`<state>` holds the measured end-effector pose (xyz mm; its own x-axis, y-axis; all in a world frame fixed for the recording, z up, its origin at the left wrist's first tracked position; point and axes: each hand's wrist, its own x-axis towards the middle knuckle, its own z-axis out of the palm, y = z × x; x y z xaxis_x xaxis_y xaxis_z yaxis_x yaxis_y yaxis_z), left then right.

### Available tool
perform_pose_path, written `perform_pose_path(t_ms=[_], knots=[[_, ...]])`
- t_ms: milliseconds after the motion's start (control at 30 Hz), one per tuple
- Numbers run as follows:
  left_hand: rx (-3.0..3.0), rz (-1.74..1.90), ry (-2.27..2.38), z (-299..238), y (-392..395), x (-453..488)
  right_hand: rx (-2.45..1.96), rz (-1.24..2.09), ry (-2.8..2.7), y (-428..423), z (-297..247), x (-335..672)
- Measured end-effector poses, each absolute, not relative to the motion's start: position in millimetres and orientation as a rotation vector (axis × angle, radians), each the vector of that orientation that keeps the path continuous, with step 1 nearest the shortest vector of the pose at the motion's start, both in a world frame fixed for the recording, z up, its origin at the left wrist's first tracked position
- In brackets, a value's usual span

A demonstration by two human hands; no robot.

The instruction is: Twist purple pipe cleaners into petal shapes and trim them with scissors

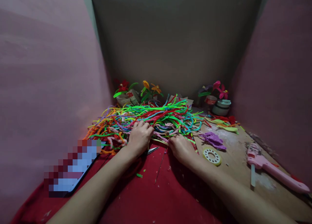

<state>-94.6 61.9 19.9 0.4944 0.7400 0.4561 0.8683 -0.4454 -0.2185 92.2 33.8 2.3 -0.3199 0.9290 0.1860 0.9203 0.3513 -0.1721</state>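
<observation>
A large tangled pile of pipe cleaners (168, 115) in green, red, orange, pink and blue lies ahead of both hands. My left hand (140, 136) is closed at the pile's front edge, with its curled fingers among the strands; the fingertips are partly hidden. To its right, my right hand (181, 147) is closed, pinching at the end of a pink pipe cleaner (162, 138) that runs between the two hands. Just below the left hand, silver scissor blades (153, 150) show on the red cloth (146, 198); their handles are hidden.
A phone (80, 172), partly pixelated, lies at left. On the brown board (236, 172) at right are a tape roll (212, 156), purple pipe-cleaner pieces (214, 140) and a pink glue gun (273, 170). Pipe-cleaner flowers (152, 87) in pots stand along the back wall.
</observation>
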Motion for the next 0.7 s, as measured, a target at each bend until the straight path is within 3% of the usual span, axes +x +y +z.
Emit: perform_pose_path(t_ms=[400,567,700], knots=[[-2.375,-0.484,-1.217,21.9,48.0,-107.8,-1.630,-0.013,-2.324,29.8,-7.9,85.5],[-2.463,-0.736,-1.194,29.9,52.6,-101.8,-1.541,-0.087,-2.328,22.5,-9.4,82.0],[-2.490,-0.595,-1.239,37.3,75.3,-78.0,-1.449,-0.141,-2.384,16.1,-12.6,77.0]])
